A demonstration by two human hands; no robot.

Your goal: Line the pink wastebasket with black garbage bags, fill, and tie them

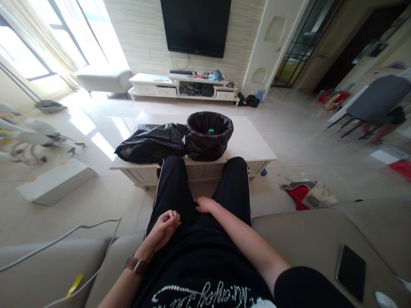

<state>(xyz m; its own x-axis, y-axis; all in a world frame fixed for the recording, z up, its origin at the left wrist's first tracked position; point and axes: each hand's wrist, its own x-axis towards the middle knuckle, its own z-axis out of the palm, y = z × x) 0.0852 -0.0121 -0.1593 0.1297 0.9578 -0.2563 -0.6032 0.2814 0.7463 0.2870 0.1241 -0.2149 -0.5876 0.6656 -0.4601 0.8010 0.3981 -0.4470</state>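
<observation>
I sit on a beige sofa (308,231) with my legs in black trousers stretched toward a low white coffee table (253,145). My left hand (163,226), with a brown watch at the wrist, rests on my left thigh, fingers loosely curled and holding nothing. My right hand (204,204) lies between my thighs, its fingers tucked down out of sight. On the table stands a bin lined with a black bag (209,136), a green-capped bottle (211,131) inside it. A filled black rubbish bag (150,143) lies beside it on the left.
A dark phone (350,272) lies on the sofa at my right. A white cable (64,239) crosses the sofa at my left. A red and beige bag (308,194) lies on the floor. A white box (54,182) sits left. A TV (195,25) hangs above a white cabinet. A person's legs (375,130) show at a chair far right.
</observation>
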